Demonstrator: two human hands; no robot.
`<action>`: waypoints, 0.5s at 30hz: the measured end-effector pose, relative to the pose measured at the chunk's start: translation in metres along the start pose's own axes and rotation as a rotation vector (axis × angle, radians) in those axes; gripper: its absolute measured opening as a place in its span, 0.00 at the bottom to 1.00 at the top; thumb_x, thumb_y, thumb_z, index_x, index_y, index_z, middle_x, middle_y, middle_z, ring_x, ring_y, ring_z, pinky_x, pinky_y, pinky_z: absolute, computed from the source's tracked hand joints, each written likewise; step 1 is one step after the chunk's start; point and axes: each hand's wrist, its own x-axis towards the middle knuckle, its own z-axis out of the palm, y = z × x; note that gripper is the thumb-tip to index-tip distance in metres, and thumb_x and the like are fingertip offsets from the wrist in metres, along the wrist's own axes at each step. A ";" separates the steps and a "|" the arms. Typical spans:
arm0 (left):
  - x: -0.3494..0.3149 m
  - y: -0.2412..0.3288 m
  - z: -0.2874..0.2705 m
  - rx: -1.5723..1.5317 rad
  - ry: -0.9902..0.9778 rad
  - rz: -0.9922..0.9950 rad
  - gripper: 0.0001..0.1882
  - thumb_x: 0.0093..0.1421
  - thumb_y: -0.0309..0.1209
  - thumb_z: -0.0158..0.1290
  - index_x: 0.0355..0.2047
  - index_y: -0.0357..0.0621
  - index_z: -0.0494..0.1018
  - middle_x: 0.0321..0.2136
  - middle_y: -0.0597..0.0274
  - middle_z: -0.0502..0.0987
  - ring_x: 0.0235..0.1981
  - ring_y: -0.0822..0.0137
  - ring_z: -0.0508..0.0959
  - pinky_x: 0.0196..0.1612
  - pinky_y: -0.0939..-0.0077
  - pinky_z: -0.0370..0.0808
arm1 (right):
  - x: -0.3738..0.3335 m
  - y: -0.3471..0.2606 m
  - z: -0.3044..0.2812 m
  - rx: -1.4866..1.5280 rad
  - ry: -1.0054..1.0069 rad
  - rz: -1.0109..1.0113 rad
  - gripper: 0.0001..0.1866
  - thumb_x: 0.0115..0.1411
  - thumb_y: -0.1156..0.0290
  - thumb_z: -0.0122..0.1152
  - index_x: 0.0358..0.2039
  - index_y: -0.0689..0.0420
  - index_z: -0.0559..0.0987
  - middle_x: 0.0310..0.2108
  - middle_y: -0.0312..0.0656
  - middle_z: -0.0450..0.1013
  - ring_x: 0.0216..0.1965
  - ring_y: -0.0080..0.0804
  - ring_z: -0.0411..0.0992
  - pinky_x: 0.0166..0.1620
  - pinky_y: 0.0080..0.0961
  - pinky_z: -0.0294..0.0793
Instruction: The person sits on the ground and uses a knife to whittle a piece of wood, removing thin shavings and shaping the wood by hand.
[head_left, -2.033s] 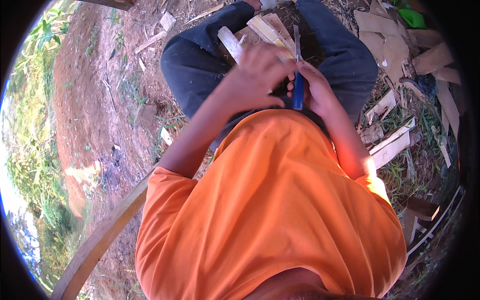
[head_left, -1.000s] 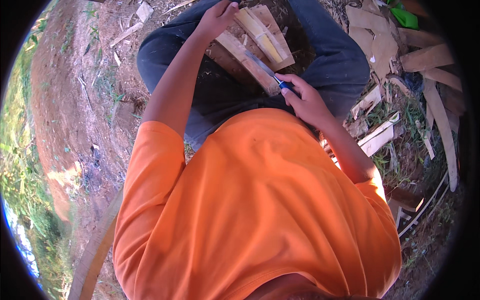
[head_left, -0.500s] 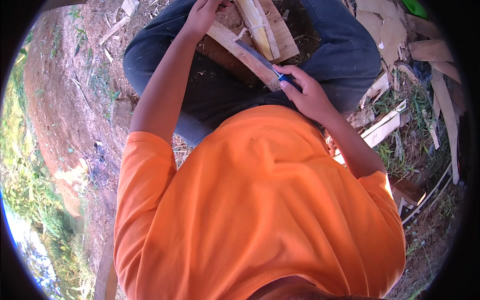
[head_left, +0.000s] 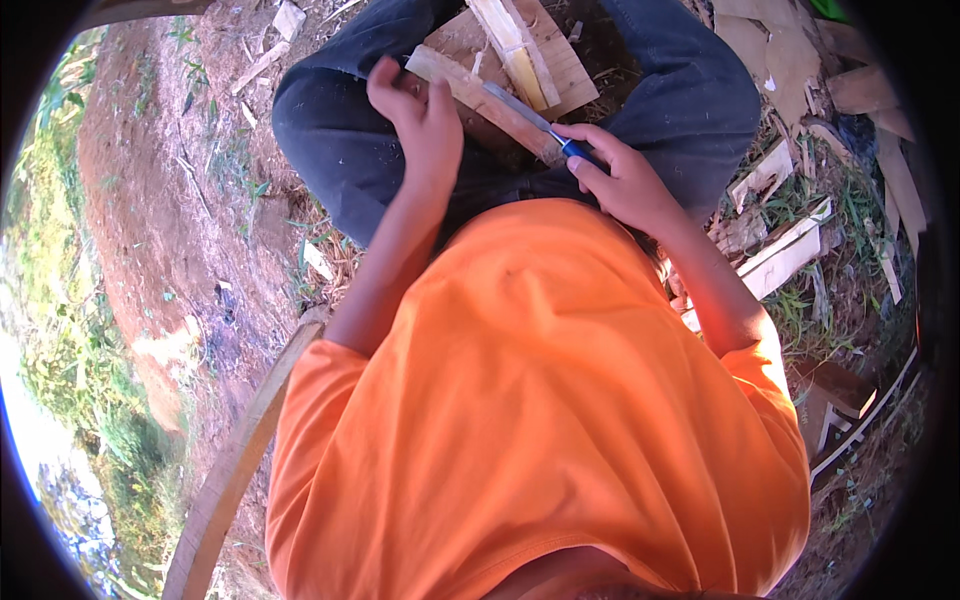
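My right hand point(head_left: 625, 180) grips the blue handle of a chisel point(head_left: 518, 108). Its flat metal blade points up and to the left, lying along a narrow wooden strip point(head_left: 450, 74). That strip slants between my bent legs, its lower end close to the right hand. My left hand point(head_left: 425, 130) is raised beside the strip's upper left end, fingers apart with nothing in them. Beyond the chisel, a split wooden piece point(head_left: 517, 60) with a yellowish face lies on a flat board point(head_left: 570, 80).
Wood offcuts point(head_left: 785, 255) and scraps litter the ground on the right among grass. A long curved-looking plank point(head_left: 235, 470) stretches along my left side. Reddish soil point(head_left: 150, 240) with small chips spreads left, with green plants beyond.
My left hand has come back from the far end of the strip toward my body, its fingers opening. The right hand still holds the chisel in nearly the same place.
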 end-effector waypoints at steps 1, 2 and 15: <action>-0.021 0.006 0.000 0.011 0.024 -0.098 0.32 0.66 0.27 0.54 0.67 0.36 0.52 0.61 0.48 0.59 0.60 0.62 0.66 0.62 0.66 0.66 | 0.001 0.001 0.000 0.001 -0.010 -0.008 0.24 0.71 0.68 0.53 0.68 0.45 0.71 0.27 0.29 0.67 0.28 0.14 0.65 0.27 0.16 0.68; -0.032 0.010 0.001 -0.116 0.021 -0.121 0.33 0.65 0.26 0.55 0.66 0.35 0.53 0.61 0.48 0.59 0.61 0.61 0.66 0.62 0.67 0.66 | 0.002 0.000 -0.001 -0.002 -0.018 -0.015 0.25 0.71 0.69 0.53 0.68 0.45 0.71 0.28 0.29 0.67 0.28 0.14 0.65 0.27 0.16 0.68; 0.014 -0.014 0.014 -0.245 -0.242 -0.341 0.37 0.63 0.26 0.62 0.69 0.37 0.56 0.57 0.49 0.68 0.55 0.60 0.73 0.56 0.68 0.74 | -0.005 -0.025 -0.006 -0.143 0.054 0.056 0.23 0.69 0.69 0.54 0.64 0.52 0.73 0.50 0.47 0.79 0.47 0.35 0.78 0.54 0.30 0.74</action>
